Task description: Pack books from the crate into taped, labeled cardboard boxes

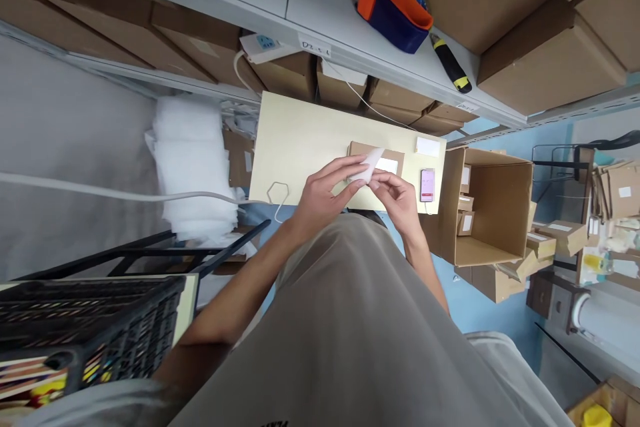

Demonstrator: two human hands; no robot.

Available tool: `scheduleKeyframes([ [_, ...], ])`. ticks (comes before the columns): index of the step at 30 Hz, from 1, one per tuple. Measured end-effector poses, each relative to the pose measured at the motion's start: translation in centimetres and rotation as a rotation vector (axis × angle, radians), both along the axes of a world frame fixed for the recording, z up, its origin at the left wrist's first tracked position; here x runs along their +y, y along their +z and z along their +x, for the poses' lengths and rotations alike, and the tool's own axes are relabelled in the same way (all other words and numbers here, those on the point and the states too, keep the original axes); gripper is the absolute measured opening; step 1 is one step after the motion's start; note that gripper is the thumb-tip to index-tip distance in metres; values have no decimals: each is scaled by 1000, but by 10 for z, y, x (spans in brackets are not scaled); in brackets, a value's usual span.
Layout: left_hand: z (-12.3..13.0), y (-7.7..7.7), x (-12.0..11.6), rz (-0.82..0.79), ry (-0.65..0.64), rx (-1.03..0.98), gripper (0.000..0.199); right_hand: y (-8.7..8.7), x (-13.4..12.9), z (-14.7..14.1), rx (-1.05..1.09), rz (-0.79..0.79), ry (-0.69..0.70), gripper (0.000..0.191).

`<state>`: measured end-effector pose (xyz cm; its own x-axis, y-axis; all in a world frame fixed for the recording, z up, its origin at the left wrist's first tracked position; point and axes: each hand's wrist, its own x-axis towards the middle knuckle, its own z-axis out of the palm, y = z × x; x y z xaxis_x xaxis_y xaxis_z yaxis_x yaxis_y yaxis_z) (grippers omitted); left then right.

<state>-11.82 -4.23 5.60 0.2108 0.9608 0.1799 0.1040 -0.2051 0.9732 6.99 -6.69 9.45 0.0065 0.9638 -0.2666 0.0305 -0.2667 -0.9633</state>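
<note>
My left hand (333, 185) pinches the left side of a small whitish sheet (371, 163), which looks like a label or slip of paper and is bent upward. The fingers of my right hand (397, 197) grip its lower right edge. Just beneath and behind the sheet lies a flat brown cardboard box (397, 159) with a white patch on its top. The box rests on a pale yellow tabletop (295, 140). My fingers partly cover both the sheet and the box.
On the table's right are a phone (427, 185) and a small white box (427, 146). A large open carton (493, 207) stands beyond. The shelf above holds an orange-and-blue tape dispenser (395, 13) and a utility knife (451, 65). At left are white wrap (190, 160) and a black crate (95, 327).
</note>
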Motion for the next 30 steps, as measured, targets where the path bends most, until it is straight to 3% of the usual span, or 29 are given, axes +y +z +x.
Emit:
scheduleKeyframes([
  [12, 11, 6, -4, -36, -68, -8, 38, 2, -4, 14, -127, 124, 67, 30],
  [21, 19, -1, -6, -49, -112, -25, 44, -1, -4, 23, -225, 193, 123, 30],
  [27, 23, 7, -9, -138, -64, -86, 42, -1, -3, 24, -222, 249, 149, 25],
  [30, 25, 12, -12, -275, -24, -186, 43, -1, -1, 23, -238, 265, 163, 23],
])
